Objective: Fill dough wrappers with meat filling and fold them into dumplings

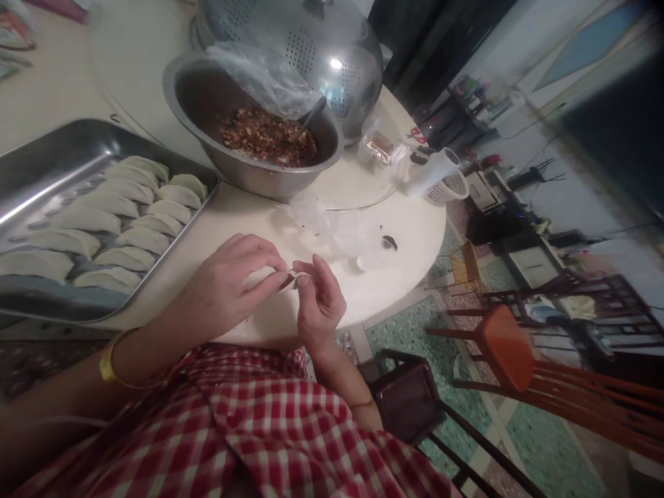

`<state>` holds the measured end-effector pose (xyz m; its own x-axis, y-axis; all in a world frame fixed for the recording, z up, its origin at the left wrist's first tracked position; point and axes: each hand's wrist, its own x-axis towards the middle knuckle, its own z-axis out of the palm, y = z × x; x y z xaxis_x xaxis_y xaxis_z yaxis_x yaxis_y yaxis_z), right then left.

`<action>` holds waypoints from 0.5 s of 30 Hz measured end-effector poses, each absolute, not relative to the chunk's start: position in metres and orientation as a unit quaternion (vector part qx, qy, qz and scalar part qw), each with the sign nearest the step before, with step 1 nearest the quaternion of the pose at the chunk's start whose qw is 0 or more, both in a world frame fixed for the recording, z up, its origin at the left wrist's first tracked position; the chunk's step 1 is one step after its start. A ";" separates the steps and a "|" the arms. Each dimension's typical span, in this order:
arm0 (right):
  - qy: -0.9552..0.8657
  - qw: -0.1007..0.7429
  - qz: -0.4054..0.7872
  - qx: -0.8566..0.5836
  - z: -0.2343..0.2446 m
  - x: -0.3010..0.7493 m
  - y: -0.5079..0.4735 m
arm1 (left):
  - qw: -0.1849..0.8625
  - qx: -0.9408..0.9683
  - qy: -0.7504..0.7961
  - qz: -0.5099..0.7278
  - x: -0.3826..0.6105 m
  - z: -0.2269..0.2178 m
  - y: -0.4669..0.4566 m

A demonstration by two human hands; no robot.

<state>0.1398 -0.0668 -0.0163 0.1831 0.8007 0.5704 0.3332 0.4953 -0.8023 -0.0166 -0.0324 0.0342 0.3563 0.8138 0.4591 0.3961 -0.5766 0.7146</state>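
Observation:
In front of my red-checked clothing, both hands meet at the table's near edge. Thumb and fingers of my left hand (pixel 233 280) pinch one side of a small dumpling wrapper (pixel 293 276). My right hand (pixel 322 301) pinches its other side, the remaining fingers curled upward. A dark patch that looks like filling shows between the fingertips; most of the wrapper is hidden. To the left, a metal tray (pixel 181 257) holds rows of folded dumplings (pixel 142 240). Beyond my hands stands a steel bowl (pixel 249 181) of chopped brown filling (pixel 259 135), with a spoon (pixel 312 114) in it.
Crumpled clear plastic (pixel 337 225) and a small dark-and-white item (pixel 389 243) lie right of my hands on the round table (pixel 415 266). A perforated metal dome (pixel 332 55) stands behind the bowl. A white roll (pixel 433 171), a dark stool (pixel 407 398) and an orange chair (pixel 503 349) are right.

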 end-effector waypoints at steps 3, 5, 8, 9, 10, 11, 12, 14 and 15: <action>-0.601 0.620 0.208 -0.460 -0.019 0.140 -0.066 | 0.239 0.791 0.379 0.417 -0.017 0.033 -0.033; -0.597 0.615 0.221 -0.466 -0.019 0.139 -0.065 | 0.241 0.795 0.372 0.415 -0.017 0.032 -0.034; -0.591 0.601 0.246 -0.479 -0.018 0.138 -0.064 | 0.272 0.793 0.372 0.397 -0.020 0.033 -0.032; -0.590 0.600 0.248 -0.480 -0.017 0.138 -0.064 | 0.285 0.790 0.375 0.391 -0.021 0.033 -0.032; -0.589 0.603 0.243 -0.481 -0.017 0.137 -0.064 | 0.298 0.787 0.378 0.385 -0.021 0.033 -0.031; -0.589 0.606 0.233 -0.481 -0.017 0.137 -0.064 | 0.307 0.784 0.380 0.383 -0.022 0.034 -0.031; -0.590 0.610 0.217 -0.482 -0.017 0.136 -0.064 | 0.313 0.782 0.381 0.382 -0.022 0.034 -0.030; -0.592 0.616 0.186 -0.484 -0.017 0.134 -0.064 | 0.318 0.780 0.378 0.385 -0.022 0.033 -0.030; -0.594 0.619 0.175 -0.484 -0.016 0.133 -0.065 | 0.320 0.780 0.376 0.385 -0.021 0.033 -0.030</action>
